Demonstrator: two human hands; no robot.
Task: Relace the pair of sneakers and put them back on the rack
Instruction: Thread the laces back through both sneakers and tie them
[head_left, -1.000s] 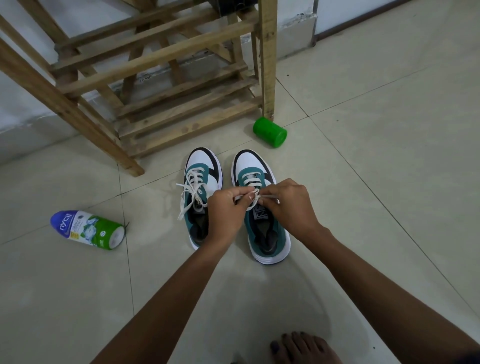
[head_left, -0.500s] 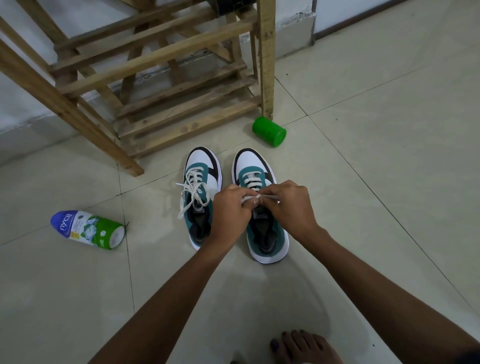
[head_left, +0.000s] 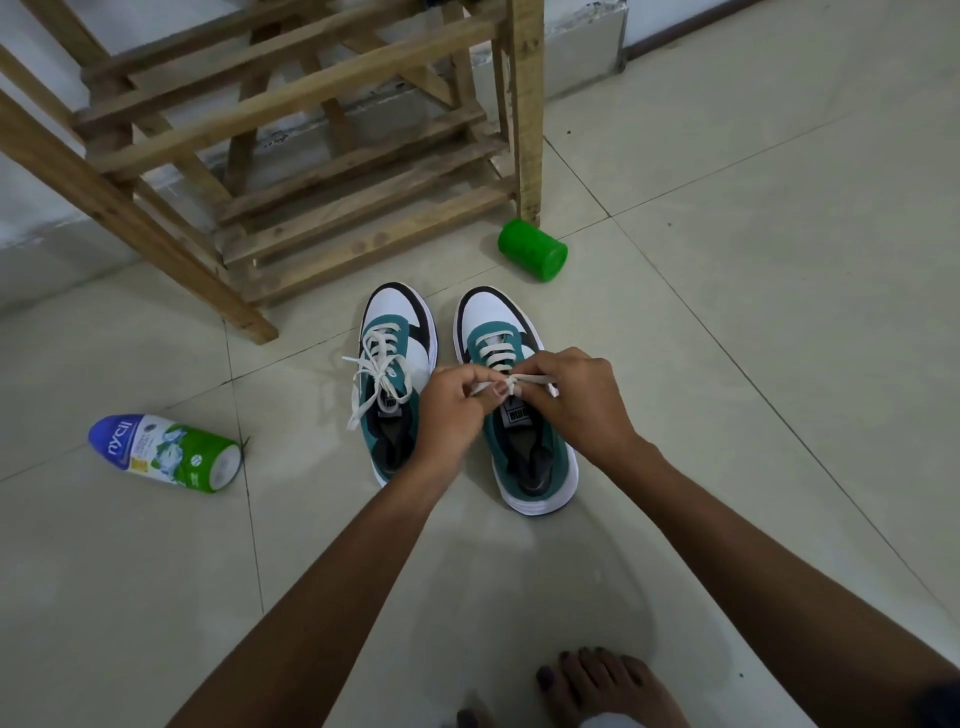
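Hands meet over the right-hand sneaker (head_left: 514, 400) of a pair standing side by side on a tiled floor (head_left: 727, 364), toes pointing away toward a wooden rack (head_left: 311, 156). The left hand (head_left: 452, 410) and right hand (head_left: 582, 405) each pinch a part of the white lace (head_left: 511, 383) just above the tongue, fingers curled tight around it, with a small knot or crossing showing between the two thumbs. Both hands sit directly over the upper eyelets, at about the same distance from the shoe, so neither is the nearer.

The shoe's long axis runs near to far, heel toward the person, and the lace is stretched across that axis, left to right. Drawing the knot snug would seem to call for the hands to part sideways, away from each other, rather than along the shoe.

The left-hand sneaker (head_left: 395, 384), touching or nearly touching its partner at the heel side, already carries a tied bow with loose ends trailing to its left. Judged from that, the lacing looks close to done, with the return to the rack not yet begun; the rack's lowest slats lie just beyond the toes, to the far left.

A green cup (head_left: 532, 249) lies on its side by the rack's right post, and a powder bottle (head_left: 166, 452) lies well apart at left.
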